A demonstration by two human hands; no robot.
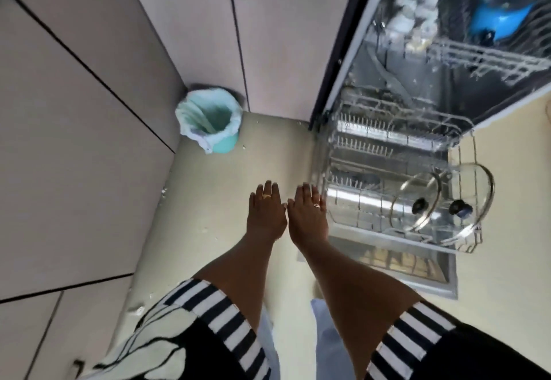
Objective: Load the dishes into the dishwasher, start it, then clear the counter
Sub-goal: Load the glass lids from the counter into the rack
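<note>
The dishwasher (351, 60) stands open on the right. Its lower rack (372, 153) is pulled out over the lowered door (441, 284), and two glass pot lids (474, 204) stand in the rack's near end. The upper rack (489, 57) holds a blue bowl (498, 19) and several pale cups (417, 1). My left hand (267, 212) and right hand (307, 215) are stretched out side by side, palms down, fingers straight, holding nothing. The right fingertips lie next to the lower rack's left edge; contact is unclear.
A teal waste bin (208, 120) with a light liner sits on the floor in the corner of the beige cabinets (74, 141). Crumbs dot the pale floor (220, 171) between the cabinets and the dishwasher.
</note>
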